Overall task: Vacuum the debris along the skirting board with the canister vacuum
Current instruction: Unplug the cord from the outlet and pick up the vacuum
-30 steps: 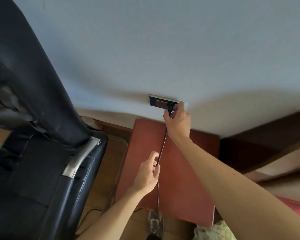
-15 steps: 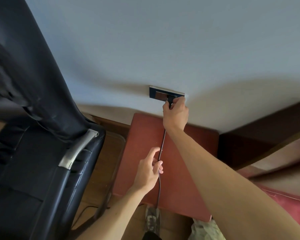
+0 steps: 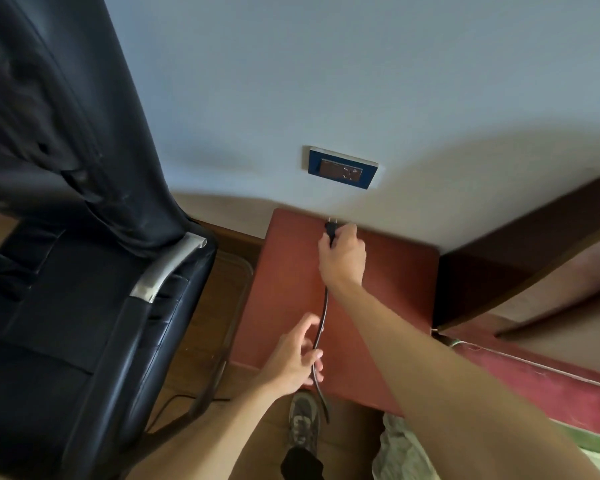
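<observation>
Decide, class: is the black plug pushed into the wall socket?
No: the right hand holds the plug below the wall socket, its prongs bare.

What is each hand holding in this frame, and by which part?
The right hand grips the black plug by its body, prongs clear of the wall socket. The left hand loosely holds the black cord lower down.

Office chair point(image 3: 84, 289) stood left, table point(image 3: 284, 289) right of it against the wall point(image 3: 326, 81), socket point(image 3: 342, 167) above the table, plug point(image 3: 330, 228) in right hand point(image 3: 342, 258) below the socket and apart from it, cord point(image 3: 321, 327) ran down through left hand point(image 3: 293, 358).
</observation>
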A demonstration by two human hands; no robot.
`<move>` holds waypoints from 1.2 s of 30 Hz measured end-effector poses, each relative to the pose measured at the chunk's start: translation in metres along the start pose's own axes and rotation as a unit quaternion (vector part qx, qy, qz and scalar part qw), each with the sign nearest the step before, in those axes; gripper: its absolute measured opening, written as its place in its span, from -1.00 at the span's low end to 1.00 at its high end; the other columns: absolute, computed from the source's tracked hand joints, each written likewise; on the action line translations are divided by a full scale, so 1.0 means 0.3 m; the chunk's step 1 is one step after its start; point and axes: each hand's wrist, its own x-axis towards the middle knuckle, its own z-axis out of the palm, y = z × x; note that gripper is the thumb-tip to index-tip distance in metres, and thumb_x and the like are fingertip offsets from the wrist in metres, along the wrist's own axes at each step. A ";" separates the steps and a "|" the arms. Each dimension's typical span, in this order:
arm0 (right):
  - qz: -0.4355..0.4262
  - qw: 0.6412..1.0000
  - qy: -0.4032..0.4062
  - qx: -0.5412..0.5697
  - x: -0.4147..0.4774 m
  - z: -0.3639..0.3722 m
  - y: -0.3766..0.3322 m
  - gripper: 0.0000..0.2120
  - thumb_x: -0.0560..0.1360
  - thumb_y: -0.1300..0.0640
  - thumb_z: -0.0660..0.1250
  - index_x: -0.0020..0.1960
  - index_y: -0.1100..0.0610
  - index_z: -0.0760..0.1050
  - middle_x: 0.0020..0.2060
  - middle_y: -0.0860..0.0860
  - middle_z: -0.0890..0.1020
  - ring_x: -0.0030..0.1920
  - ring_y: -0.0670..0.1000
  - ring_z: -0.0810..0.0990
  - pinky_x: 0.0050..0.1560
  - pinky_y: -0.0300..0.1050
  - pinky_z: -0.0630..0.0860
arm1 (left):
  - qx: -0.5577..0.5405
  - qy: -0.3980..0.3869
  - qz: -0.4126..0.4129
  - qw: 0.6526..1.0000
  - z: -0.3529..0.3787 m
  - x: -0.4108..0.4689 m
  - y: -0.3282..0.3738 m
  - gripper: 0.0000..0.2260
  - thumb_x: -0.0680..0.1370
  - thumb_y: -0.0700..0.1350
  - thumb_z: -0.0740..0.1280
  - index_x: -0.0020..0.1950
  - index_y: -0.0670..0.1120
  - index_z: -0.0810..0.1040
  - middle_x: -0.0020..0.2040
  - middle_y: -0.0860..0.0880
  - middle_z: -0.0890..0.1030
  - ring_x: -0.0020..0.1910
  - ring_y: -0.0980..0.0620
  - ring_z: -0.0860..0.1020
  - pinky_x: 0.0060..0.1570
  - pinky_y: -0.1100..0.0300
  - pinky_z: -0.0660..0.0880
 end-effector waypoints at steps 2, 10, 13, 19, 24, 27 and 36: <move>0.021 0.999 -0.002 0.028 -0.034 0.026 0.057 -0.82 0.52 0.00 0.23 -0.02 0.10 0.33 -0.23 0.16 0.63 -0.27 0.24 0.63 -0.20 0.15 0.60 | -0.010 0.014 -0.013 1.000 -0.018 -0.051 -0.057 -0.60 0.64 -0.27 0.26 0.13 0.28 0.37 -0.26 -0.09 0.58 -0.22 -0.14 0.70 -0.12 -0.16 0.67; 0.035 0.996 0.033 0.076 -0.090 -0.036 -0.036 -0.80 0.46 -0.09 0.22 -0.03 0.01 0.35 -0.27 0.04 0.65 -0.26 0.17 0.66 -0.18 0.19 0.62 | -0.025 0.037 0.054 0.998 -0.065 -0.153 -0.039 -0.58 0.64 -0.24 0.27 0.15 0.34 0.34 -0.28 -0.04 0.53 -0.16 -0.10 0.70 -0.22 0.12 0.65; 0.015 0.996 0.038 0.085 -0.141 -0.068 -0.119 -0.86 0.51 -0.03 0.24 -0.06 0.03 0.34 -0.29 0.05 0.65 -0.30 0.16 0.66 -0.21 0.19 0.62 | -0.025 0.047 0.075 0.996 -0.085 -0.215 -0.016 -0.63 0.64 -0.22 0.28 0.23 0.25 0.35 -0.31 0.02 0.51 -0.16 -0.10 0.70 -0.14 -0.03 0.68; -0.034 0.993 0.031 0.111 -0.294 -0.136 -0.304 -0.87 0.59 0.11 0.26 0.03 0.15 0.34 -0.34 0.08 0.64 -0.44 0.08 0.60 -0.31 0.05 0.59 | -0.047 0.056 0.100 0.992 -0.160 -0.369 0.017 -0.63 0.63 -0.25 0.28 0.25 0.21 0.39 -0.24 -0.14 0.46 -0.24 -0.05 0.64 -0.28 0.22 0.63; -0.078 0.989 0.039 0.123 -0.451 -0.163 -0.465 -0.87 0.60 0.14 0.26 0.02 0.16 0.33 -0.35 0.13 0.63 -0.48 0.06 0.54 -0.47 -0.12 0.48 | -0.068 0.037 0.121 0.990 -0.237 -0.544 0.038 -0.59 0.64 -0.22 0.29 0.19 0.33 0.37 -0.24 -0.13 0.51 -0.23 -0.03 0.65 -0.29 0.11 0.62; -0.116 0.984 0.042 0.128 -0.554 -0.147 -0.584 -0.89 0.60 0.14 0.26 0.03 0.14 0.34 -0.34 0.12 0.63 -0.39 0.11 0.59 -0.38 -0.03 0.51 | -0.066 0.060 0.151 0.984 -0.301 -0.661 0.035 -0.59 0.64 -0.21 0.28 0.18 0.35 0.36 -0.31 -0.04 0.51 -0.27 0.01 0.64 -0.22 0.02 0.66; -0.187 0.973 0.045 0.126 -0.916 -0.061 -0.969 -0.89 0.63 0.06 0.24 0.05 0.07 0.33 -0.23 0.06 0.63 -0.27 0.08 0.62 -0.21 0.11 0.65 | -0.078 0.121 0.198 0.970 -0.550 -1.038 0.012 -0.61 0.64 -0.24 0.26 0.19 0.29 0.35 -0.33 -0.04 0.48 -0.30 -0.01 0.60 -0.23 0.01 0.65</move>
